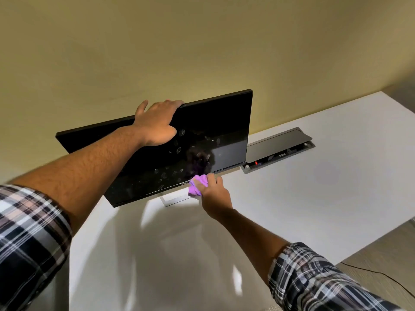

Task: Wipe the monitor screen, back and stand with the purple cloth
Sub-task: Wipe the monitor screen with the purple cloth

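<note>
A black monitor (215,122) stands tilted on a white table, its dark screen dotted with fingerprint smudges. My left hand (157,122) grips the monitor's top edge, fingers curled over the back and thumb on the screen. My right hand (213,191) holds a bunched purple cloth (195,186) against the bottom bezel near the logo. Below the screen a silver stand (173,200) shows in part; most of it is hidden by the screen and the cloth hand.
The white table (314,198) runs right and toward me. An open grey cable box (278,151) with sockets is set into the table just right of the monitor. A beige wall stands behind. A thin black cable (381,274) lies on the floor at right.
</note>
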Action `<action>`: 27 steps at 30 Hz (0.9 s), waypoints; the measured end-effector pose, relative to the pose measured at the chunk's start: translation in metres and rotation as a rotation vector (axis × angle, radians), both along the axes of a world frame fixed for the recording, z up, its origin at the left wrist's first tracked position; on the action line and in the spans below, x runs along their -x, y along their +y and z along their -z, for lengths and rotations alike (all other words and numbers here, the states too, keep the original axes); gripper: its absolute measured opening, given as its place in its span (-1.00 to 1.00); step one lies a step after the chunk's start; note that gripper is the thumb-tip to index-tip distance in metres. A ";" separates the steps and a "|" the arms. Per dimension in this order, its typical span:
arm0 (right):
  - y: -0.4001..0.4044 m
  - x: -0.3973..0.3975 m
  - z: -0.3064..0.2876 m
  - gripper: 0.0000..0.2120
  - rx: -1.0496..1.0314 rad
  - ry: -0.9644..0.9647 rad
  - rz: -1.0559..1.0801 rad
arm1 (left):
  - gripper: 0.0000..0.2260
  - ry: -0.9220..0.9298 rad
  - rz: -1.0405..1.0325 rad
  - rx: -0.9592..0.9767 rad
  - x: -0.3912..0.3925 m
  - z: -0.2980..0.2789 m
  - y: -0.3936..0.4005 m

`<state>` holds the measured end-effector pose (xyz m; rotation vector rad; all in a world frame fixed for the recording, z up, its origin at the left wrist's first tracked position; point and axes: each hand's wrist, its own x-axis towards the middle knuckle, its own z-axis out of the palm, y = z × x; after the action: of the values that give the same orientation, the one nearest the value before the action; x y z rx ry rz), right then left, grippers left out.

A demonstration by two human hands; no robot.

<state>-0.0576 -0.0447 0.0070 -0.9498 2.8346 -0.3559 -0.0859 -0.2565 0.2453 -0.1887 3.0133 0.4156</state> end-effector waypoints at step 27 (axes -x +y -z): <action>-0.009 0.064 -0.026 -0.30 0.885 -0.505 1.081 | -0.35 0.088 -0.037 0.198 -0.060 0.010 -0.053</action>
<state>-0.1218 -0.0536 0.0329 0.6916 2.3473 -1.7062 -0.0260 -0.3098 0.2355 -0.2471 3.1398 0.1303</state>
